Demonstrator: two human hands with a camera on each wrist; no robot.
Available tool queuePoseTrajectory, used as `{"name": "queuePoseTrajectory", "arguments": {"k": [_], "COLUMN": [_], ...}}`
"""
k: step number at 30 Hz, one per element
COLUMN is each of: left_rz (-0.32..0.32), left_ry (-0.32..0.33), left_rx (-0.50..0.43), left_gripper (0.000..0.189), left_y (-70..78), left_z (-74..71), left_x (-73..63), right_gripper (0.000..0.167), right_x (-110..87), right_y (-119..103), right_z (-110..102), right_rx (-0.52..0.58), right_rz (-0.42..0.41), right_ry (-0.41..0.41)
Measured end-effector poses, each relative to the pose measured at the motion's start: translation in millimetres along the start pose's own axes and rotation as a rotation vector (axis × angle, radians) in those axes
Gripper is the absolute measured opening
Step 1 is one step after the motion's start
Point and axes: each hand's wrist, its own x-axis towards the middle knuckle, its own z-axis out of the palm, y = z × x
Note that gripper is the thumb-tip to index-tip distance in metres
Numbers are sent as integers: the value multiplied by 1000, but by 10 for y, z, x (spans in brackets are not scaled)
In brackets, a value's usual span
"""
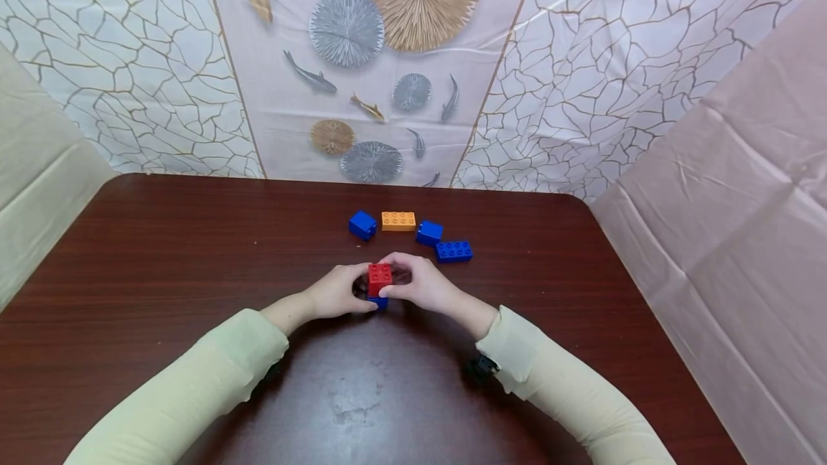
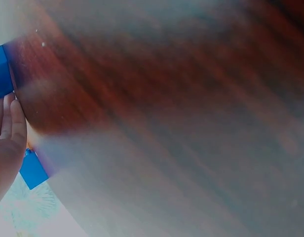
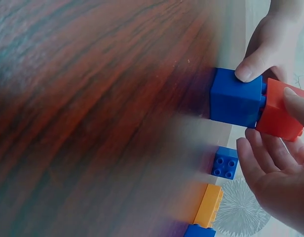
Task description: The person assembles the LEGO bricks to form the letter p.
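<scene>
A square red building brick (image 1: 380,279) sits over a square blue building brick (image 1: 378,303) on the table. In the right wrist view, the blue brick's studs show in a narrow gap beneath the slightly tilted red brick (image 3: 280,109). My left hand (image 1: 336,291) holds the blue brick from the left, its thumb on the side of that brick (image 3: 236,98). From the right, my right hand (image 1: 420,284) pinches the red brick between thumb and fingers. At the edge of the left wrist view, fingers of my left hand (image 2: 9,136) touch the blue brick (image 2: 1,73).
Behind the hands lie a blue brick (image 1: 362,224) on its side, an orange eight-stud brick (image 1: 398,221), another blue brick (image 1: 429,233) on its side and a blue eight-stud brick (image 1: 454,251). The dark wooden table (image 1: 194,250) ends at a patterned cloth (image 1: 362,142).
</scene>
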Motion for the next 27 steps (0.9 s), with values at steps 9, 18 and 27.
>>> {"name": "queuePoseTrajectory", "arguments": {"k": [9, 18, 27], "left_rz": [10, 14, 28], "left_ry": [1, -3, 5], "left_rx": [-8, 4, 14], "left_gripper": [39, 34, 32], "left_y": [7, 9, -1], "left_z": [-6, -5, -5], "left_x": [2, 15, 12], "right_gripper": [35, 36, 37], "right_x": [-12, -55, -56], "right_y": [14, 21, 3], "right_z": [17, 34, 23], "right_rx": [-27, -101, -181], "right_rz": [-19, -84, -100], "right_ry": [17, 33, 23]}}
